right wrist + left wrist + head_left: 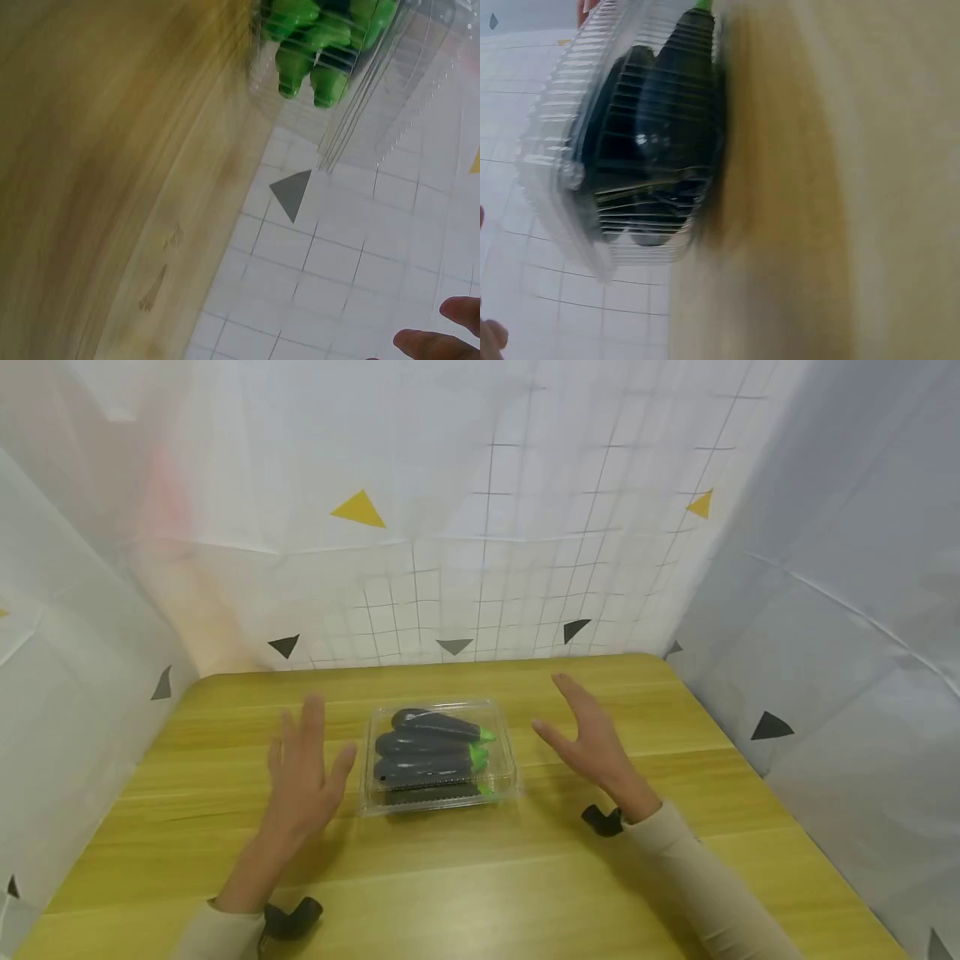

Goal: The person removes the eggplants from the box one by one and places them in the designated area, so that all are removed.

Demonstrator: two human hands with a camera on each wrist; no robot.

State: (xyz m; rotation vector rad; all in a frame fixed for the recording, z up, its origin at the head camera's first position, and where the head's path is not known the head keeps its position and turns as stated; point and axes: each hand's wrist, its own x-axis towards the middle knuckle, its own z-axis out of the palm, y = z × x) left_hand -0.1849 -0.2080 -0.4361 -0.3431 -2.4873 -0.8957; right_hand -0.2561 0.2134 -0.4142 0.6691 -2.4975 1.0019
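Note:
A clear plastic clamshell box (pixel 437 797) sits on the wooden table with its lid down, and several dark eggplants (pixel 427 745) with green stem ends lie inside. My left hand (pixel 303 785) hovers to the left of the box, fingers extended and thumb apart, touching nothing. On the other side, my right hand (pixel 596 747) is held in the air with thumb and fingers spread, also clear of the box. The left wrist view shows the eggplants' dark ends (pixel 667 112) through the ribbed wall; the right wrist view shows the green stem ends (pixel 315 45).
The wooden table (pixel 465 885) stretches around the box. White sheeting (pixel 300 577) with grid lines and triangle marks rises behind it, and more sheeting (pixel 840 635) stands at both sides. A black band piece (pixel 292 918) sits at each wrist.

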